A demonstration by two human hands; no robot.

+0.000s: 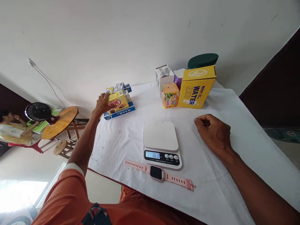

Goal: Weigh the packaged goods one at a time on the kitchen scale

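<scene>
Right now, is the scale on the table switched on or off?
On. The scale has a lit blue display showing digits, with nothing on its platform.

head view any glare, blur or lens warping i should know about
Head view: blown-out glare on the floor at lower left; wide-lens distortion skews the table; the scale display is sharp, reading 363; only a faint shadow under the right hand; the left hand on the boxes is in focus.
</scene>
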